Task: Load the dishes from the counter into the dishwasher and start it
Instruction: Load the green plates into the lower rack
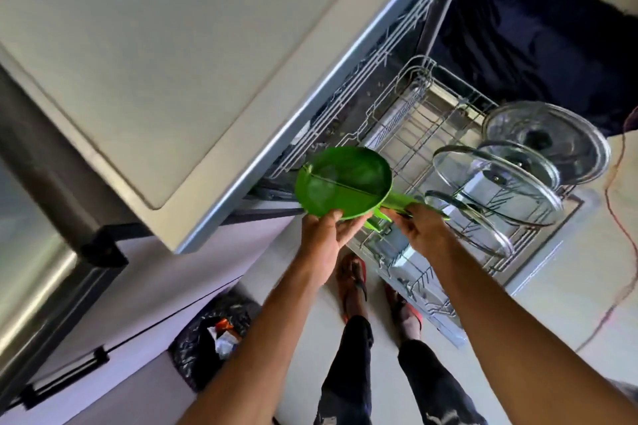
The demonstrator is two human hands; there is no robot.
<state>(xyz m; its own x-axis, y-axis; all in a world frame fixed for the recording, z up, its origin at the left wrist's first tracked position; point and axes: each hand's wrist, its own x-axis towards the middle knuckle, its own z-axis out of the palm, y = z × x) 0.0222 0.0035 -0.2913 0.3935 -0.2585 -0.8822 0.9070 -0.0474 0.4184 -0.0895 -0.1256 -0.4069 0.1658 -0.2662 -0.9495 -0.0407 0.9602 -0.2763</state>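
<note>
The green plate (345,183), round with a ridge that splits it into sections, is held in the air above the near-left corner of the pulled-out lower rack (419,129), just in front of the open dishwasher (397,55). It tilts so its inner face turns up toward the camera. The left grip (326,235) holds it at its near rim, thumb on the top edge and fingers curled underneath.

Just right of the plate, the right grip (421,233) is closed around a second green piece (404,201), thin and seen edge-on. It reaches out past the fingers on both sides, and its left end passes under the plate's rim (whether it is another plate or a utensil I cannot tell).

The rack is white wire. Three glass lids with metal rims stand on edge in its right half, one behind the other: the near lid (469,224) just right of the right grip, the middle lid (497,179) behind it, and the far lid (549,134), with a dark knob, at the rack's far-right corner.

To the left, the pale surface (138,62) runs over the dishwasher with a grey edge. On the floor near the person stand two feet in red sandals (352,279), and further left sits a dark rubbish bag (210,338) with wrappers showing in it. A thin red cord (618,217) trails down the right side.
</note>
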